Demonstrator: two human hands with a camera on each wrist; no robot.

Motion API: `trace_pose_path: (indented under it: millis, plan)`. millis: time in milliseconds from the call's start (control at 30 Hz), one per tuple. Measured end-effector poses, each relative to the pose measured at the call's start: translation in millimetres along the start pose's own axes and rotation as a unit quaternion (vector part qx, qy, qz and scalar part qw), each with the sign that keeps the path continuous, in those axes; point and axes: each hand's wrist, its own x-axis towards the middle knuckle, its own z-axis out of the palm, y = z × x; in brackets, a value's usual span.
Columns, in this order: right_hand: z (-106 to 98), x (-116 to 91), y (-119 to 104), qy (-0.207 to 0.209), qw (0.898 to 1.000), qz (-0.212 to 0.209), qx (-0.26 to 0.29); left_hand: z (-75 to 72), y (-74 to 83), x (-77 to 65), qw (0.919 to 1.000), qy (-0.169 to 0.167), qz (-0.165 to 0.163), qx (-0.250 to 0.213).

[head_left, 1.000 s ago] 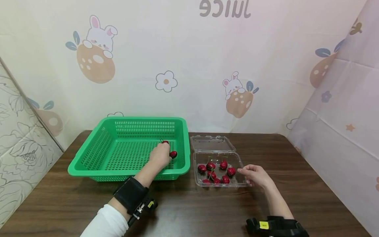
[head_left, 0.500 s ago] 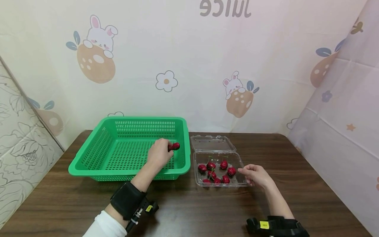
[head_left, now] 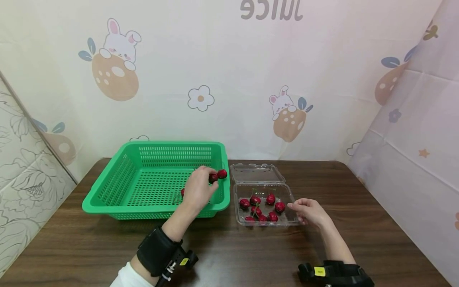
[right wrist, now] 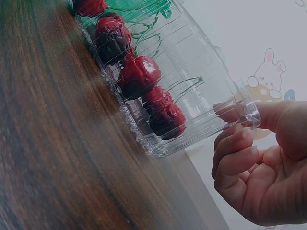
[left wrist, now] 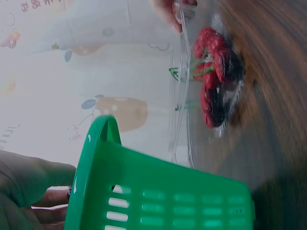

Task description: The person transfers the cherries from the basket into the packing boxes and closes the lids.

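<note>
My left hand is over the right part of the green basket and holds cherries in its fingers; another cherry shows just past them near the basket's right wall. In the left wrist view the basket wall hides most of the held fruit. One more cherry shows inside the basket, left of that hand. Right of the basket lies a clear plastic clamshell box, lid back, with several stemmed cherries in it. My right hand pinches the box's rim between thumb and fingers.
Both containers stand on a dark wooden table. The box's lid lies open toward the back. Close behind the table hangs a patterned curtain, and more cloth stands at the right side.
My left hand has shifted slightly right with the cherries, toward the basket's right wall. A cherry now shows at the hand's left. The right hand has stayed at the box's rim.
</note>
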Motion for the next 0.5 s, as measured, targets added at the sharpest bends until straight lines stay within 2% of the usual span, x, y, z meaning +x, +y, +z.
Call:
trace_pose_path:
  millis: [367,500]
  plan:
    - [-0.4,0.0,-1.4,-0.007,1.000,0.002,0.004,11.3,16.2,-5.4,0.9998,-0.002,0.015,-0.013]
    - [-0.6,-0.2,-1.6,-0.011,1.000,-0.003,0.003,16.8,24.4,-6.9,0.9995,-0.007,0.030,-0.011]
